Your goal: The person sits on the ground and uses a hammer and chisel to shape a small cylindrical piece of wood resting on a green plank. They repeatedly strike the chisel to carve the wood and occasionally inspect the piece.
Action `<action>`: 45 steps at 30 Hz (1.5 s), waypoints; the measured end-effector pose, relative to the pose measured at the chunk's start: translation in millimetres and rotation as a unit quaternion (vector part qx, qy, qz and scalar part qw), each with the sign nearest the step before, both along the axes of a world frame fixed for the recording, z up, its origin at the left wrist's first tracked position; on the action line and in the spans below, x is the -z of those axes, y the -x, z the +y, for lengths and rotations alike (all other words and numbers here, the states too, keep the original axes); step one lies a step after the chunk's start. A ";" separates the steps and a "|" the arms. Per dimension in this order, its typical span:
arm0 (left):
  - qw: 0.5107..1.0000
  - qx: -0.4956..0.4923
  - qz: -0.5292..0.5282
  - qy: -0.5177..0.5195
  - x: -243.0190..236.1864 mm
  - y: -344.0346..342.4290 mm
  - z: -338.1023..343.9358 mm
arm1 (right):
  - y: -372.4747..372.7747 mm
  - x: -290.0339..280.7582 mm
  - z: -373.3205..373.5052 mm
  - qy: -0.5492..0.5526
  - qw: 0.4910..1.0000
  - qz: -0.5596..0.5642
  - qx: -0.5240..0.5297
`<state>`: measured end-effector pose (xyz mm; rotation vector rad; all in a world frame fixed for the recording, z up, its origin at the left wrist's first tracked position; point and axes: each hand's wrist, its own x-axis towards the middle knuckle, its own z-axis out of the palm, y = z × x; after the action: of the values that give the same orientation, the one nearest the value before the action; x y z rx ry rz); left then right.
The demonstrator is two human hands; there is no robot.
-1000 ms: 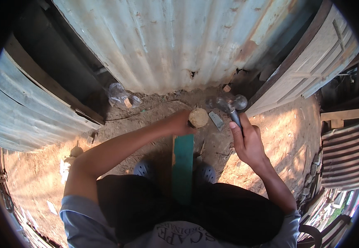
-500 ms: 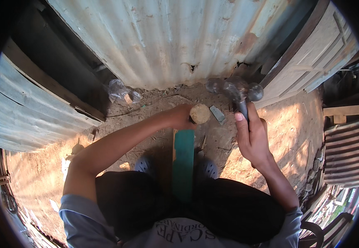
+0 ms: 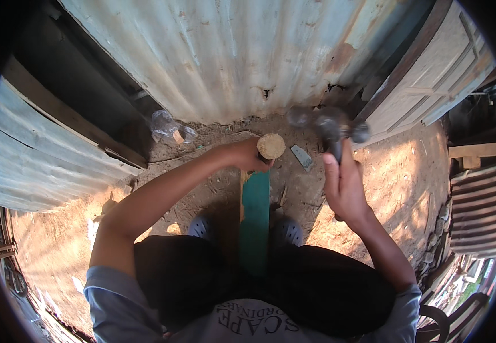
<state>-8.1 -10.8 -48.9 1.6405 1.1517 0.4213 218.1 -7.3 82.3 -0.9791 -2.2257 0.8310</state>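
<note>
My left hand (image 3: pixel 244 155) is closed around an upright tool with a round, tan wooden handle end (image 3: pixel 270 146). The tool's lower part is hidden by my fingers, so its kind does not show. Just below that hand, a green-painted wooden board (image 3: pixel 254 223) runs back toward me between my legs. A bare wood strip shows along the board's left side. To the right, my right hand (image 3: pixel 348 186) grips a hammer (image 3: pixel 330 126) by its handle. The dark metal head is raised, blurred by motion, and apart from the wooden handle end.
A small grey-green flat piece (image 3: pixel 301 158) lies on the dirt ground between my hands. A crumpled clear plastic bag (image 3: pixel 171 127) sits near the corrugated metal sheet (image 3: pixel 225 63) ahead. A panelled wooden door (image 3: pixel 430 80) stands at the right. My clogs (image 3: pixel 286 231) flank the board.
The left hand and the wooden handle end have shifted slightly farther from me and to the left. The hammer head has moved a little and is more blurred.
</note>
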 end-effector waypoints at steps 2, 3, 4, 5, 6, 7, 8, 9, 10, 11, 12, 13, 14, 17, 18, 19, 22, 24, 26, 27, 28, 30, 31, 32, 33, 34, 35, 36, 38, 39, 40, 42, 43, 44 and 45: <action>0.999 0.008 -0.003 0.038 -8.3 -4.3 1.9 | -7.6 14.9 4.7 0.027 0.991 -0.132 -0.016; 0.999 0.011 -0.001 0.035 -7.6 -3.6 0.2 | -5.7 11.2 3.1 0.067 0.989 -0.128 -0.014; 0.999 0.014 0.001 0.032 -6.8 -3.2 -1.0 | -3.5 5.6 1.8 0.106 0.986 -0.124 -0.013; 0.999 0.017 0.003 0.030 -6.0 -2.8 -1.6 | -1.0 -5.9 0.4 0.110 0.989 -0.103 -0.005; 0.999 0.025 0.002 0.028 -7.3 -3.8 -5.5 | -0.8 -10.6 -2.4 0.094 0.992 -0.078 -0.001; 0.999 0.036 0.004 0.025 -15.8 -2.3 -3.7 | -0.5 -14.6 -2.1 0.077 0.996 -0.051 0.006; 0.999 0.047 0.006 0.022 -19.2 -2.7 -4.2 | -1.5 -14.7 -2.4 0.060 0.998 -0.024 0.014; 0.998 0.055 0.017 0.027 -20.1 -4.0 -4.9 | -5.2 -13.9 -4.2 0.063 0.997 -0.025 0.021; 0.997 0.069 0.029 0.029 -22.3 -7.8 -2.1 | -9.7 -8.1 -5.5 0.038 0.998 -0.041 0.001; 0.995 0.083 0.040 0.031 -24.5 -10.3 -0.6 | -13.8 4.9 -6.0 0.012 0.998 -0.056 -0.018; 0.996 0.078 0.035 0.031 -24.0 -10.5 -0.8 | -14.3 15.1 -5.2 -0.015 0.996 -0.073 -0.040; 0.996 0.073 0.029 0.030 -20.5 -9.3 -2.0 | -11.9 23.2 -5.0 -0.006 0.984 -0.158 -0.080; 0.997 0.069 0.024 0.030 -17.1 -7.3 -1.3 | -14.3 23.2 -4.4 0.024 0.986 -0.147 -0.071; 0.997 0.077 0.016 -0.009 1.7 -0.7 -1.2 | -9.5 11.1 -6.4 0.069 0.991 -0.103 -0.050; 0.998 0.056 0.014 -0.025 3.4 -1.4 -2.6 | -9.0 8.3 -5.2 0.075 0.992 -0.090 -0.038; 0.999 0.034 0.011 -0.041 5.4 -2.5 -5.2 | -8.2 4.3 -3.7 0.081 0.993 -0.078 -0.025; 0.997 -0.044 -0.015 -0.067 10.6 -4.1 -16.0 | -5.7 -8.0 0.0 0.101 0.995 -0.028 -0.004; 0.995 -0.079 0.000 -0.060 1.9 -3.3 -16.2 | -6.5 -10.2 3.2 0.097 0.995 0.003 0.015; 0.994 -0.093 0.050 -0.036 -27.0 -4.9 -14.1 | -10.2 -10.3 7.2 0.108 0.994 0.019 0.021; 0.987 -0.109 0.101 -0.052 -27.4 -6.7 -12.9 | -12.1 -10.3 9.6 0.120 0.992 0.024 0.025; 0.978 -0.124 0.152 -0.068 -27.7 -9.6 -11.3 | -12.9 -10.5 11.2 0.131 0.990 0.028 0.030; 0.973 -0.137 0.175 -0.063 -34.1 -12.9 -7.0 | -14.4 -13.3 13.8 0.116 0.992 0.028 0.042; 0.979 -0.136 0.148 -0.043 -43.3 -12.2 -2.9 | -17.6 -15.6 18.3 0.106 0.993 0.025 0.046; 0.983 -0.134 0.120 -0.022 -48.9 -12.4 2.1 | -20.2 -18.5 22.0 0.096 0.994 0.023 0.052; 0.982 -0.134 0.122 -0.046 -47.8 -11.9 7.3 | -20.3 -24.1 22.9 0.095 0.993 0.036 0.063; 0.981 -0.133 0.123 -0.069 -43.7 -11.8 13.2 | -18.1 -29.6 21.5 0.115 0.988 0.068 0.072; 0.979 -0.133 0.125 -0.091 -39.5 -12.3 19.5 | -20.0 -31.5 22.2 0.127 0.985 0.087 0.076; 0.975 -0.124 0.142 -0.115 -33.4 -14.6 27.7 | -24.0 -30.9 23.7 0.139 0.981 0.105 0.082; 0.965 -0.111 0.174 -0.160 -22.8 -23.4 41.4 | -36.4 -21.5 28.4 0.105 0.982 0.123 0.099; 0.964 -0.117 0.184 -0.150 -21.8 -30.3 43.4 | -41.9 -17.4 28.3 0.112 0.978 0.139 0.113; 0.963 -0.124 0.194 -0.140 -20.3 -37.9 44.0 | -46.7 -12.8 29.4 0.119 0.973 0.155 0.126; 0.960 -0.142 0.179 -0.159 -7.7 -46.5 45.5 | -53.7 1.8 33.0 0.137 0.960 0.199 0.139; 0.958 -0.154 0.150 -0.187 8.5 -48.8 45.9 | -56.9 8.1 33.2 0.159 0.952 0.217 0.145; 0.955 -0.165 0.122 -0.215 24.4 -50.5 46.5 | -59.1 14.4 32.4 0.180 0.943 0.235 0.151; 0.959 -0.171 0.111 -0.199 21.8 -54.6 46.9 | -59.5 21.1 31.3 0.189 0.936 0.248 0.163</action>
<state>46.5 36.2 -70.7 1.8690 1.6109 0.7428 277.6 24.1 61.3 -1.1227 -1.4573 1.2148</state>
